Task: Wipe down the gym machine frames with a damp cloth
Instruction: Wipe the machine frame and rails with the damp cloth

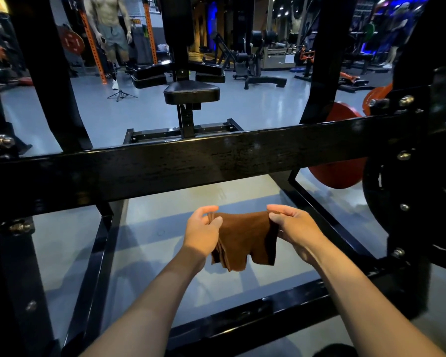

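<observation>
Left hand [202, 229] and right hand [291, 225] each pinch an upper edge of the folded brown terry cloth [245, 240], hanging apart from the black steel crossbar [191, 163], probably refolding for a fresh face

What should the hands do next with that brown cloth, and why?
Probably lift the brown cloth up and press it flat onto the black crossbar just above. Both the left hand and the right hand pinch its top corners, so it hangs in the air below the bar, touching no frame yet. That bar looks like the nearest surface to wipe.
</observation>
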A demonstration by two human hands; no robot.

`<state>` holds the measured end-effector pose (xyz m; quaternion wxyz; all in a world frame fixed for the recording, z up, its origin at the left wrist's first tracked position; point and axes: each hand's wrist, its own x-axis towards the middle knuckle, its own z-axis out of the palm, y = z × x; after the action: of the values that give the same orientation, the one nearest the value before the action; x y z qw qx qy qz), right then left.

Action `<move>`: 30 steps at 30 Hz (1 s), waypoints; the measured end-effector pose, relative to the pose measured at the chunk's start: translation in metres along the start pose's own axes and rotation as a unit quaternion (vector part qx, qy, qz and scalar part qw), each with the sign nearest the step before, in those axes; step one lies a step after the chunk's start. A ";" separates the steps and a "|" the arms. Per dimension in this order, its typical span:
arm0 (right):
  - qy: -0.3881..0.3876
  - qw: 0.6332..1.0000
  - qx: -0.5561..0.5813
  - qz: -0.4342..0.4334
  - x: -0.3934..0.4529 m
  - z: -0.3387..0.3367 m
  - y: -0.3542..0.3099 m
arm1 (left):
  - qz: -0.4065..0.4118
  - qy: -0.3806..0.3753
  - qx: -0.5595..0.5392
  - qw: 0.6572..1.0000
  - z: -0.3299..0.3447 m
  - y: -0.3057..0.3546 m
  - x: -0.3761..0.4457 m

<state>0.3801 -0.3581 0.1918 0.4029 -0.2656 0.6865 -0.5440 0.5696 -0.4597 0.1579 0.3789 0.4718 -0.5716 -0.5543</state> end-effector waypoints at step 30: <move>0.026 0.970 -0.234 -0.065 -0.003 -0.004 -0.001 | 0.123 -0.008 0.206 0.971 -0.005 0.004 -0.004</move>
<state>0.3783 -0.3539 0.1940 0.2752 -0.3823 0.7862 -0.4000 0.5750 -0.4573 0.1623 0.3346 0.4613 -0.7301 -0.3770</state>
